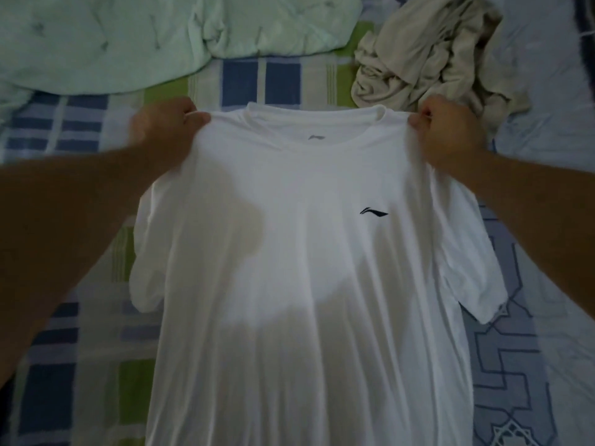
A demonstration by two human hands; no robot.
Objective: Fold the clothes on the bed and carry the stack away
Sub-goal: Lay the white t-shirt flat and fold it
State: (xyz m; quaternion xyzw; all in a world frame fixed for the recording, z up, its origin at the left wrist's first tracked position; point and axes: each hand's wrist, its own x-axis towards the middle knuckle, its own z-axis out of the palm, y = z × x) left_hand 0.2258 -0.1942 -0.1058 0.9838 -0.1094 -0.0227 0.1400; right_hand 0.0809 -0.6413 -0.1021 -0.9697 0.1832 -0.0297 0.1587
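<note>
A white T-shirt (299, 268) with a small dark logo on the chest is stretched out in front of me, front side up, collar away from me. My left hand (164, 130) pinches its left shoulder. My right hand (450, 130) pinches its right shoulder. Both short sleeves droop at the sides. The lower hem runs out of view at the bottom. A crumpled beige garment (428, 59) lies on the bed beyond the right shoulder.
The bed has a checked blue, green and white sheet (244, 82). A pale green quilt (128, 37) is bunched at the far left. A light blue patterned cover (547, 317) lies along the right side.
</note>
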